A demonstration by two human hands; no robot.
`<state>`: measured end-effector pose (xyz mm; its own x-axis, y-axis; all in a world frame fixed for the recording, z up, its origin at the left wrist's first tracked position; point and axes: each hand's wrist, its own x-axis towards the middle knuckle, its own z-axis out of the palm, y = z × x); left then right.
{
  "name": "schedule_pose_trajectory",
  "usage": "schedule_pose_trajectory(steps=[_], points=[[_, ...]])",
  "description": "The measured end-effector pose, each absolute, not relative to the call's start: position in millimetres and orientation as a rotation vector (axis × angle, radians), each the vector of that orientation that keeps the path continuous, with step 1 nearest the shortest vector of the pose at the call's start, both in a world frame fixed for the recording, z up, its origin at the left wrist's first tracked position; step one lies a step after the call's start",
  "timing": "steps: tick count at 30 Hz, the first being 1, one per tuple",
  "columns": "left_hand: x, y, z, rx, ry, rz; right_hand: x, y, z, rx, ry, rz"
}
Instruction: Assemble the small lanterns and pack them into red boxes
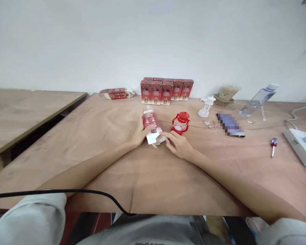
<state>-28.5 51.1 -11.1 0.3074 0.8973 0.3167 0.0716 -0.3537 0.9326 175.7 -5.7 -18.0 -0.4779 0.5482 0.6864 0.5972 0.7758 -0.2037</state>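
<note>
A small red and white carton lies on the wooden table, its near flap open. My left hand grips the carton's left side with the fingers wrapped round it. My right hand rests at the carton's open near end, fingers touching the white flap. Just right of the carton stands a small red lantern, close to my right fingertips.
Several matching red boxes stand in a row at the wall, and an opened one lies to their left. A white lantern, small metal parts, a dark phone, a water bottle and a screwdriver are to the right.
</note>
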Motion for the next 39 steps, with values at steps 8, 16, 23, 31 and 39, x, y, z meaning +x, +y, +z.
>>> schedule_pose_trajectory(steps=[8,16,23,31,39], points=[[-21.7,25.8,-7.5,2.024,0.741,1.066,178.8,-3.7,-18.8,-0.977,-1.941,0.123],[-19.9,26.4,-9.9,2.005,0.731,1.198,178.7,1.4,-19.7,-0.922,-2.076,0.097],[-21.3,17.1,2.5,2.129,0.796,1.306,185.2,10.9,-23.9,-0.976,-1.736,0.608],[-25.2,25.7,-1.1,2.208,0.764,1.425,186.7,14.5,-30.1,-0.932,-1.848,0.779],[-28.5,26.3,0.6,2.638,0.733,1.384,181.9,5.2,-13.6,-0.912,-1.946,0.297]])
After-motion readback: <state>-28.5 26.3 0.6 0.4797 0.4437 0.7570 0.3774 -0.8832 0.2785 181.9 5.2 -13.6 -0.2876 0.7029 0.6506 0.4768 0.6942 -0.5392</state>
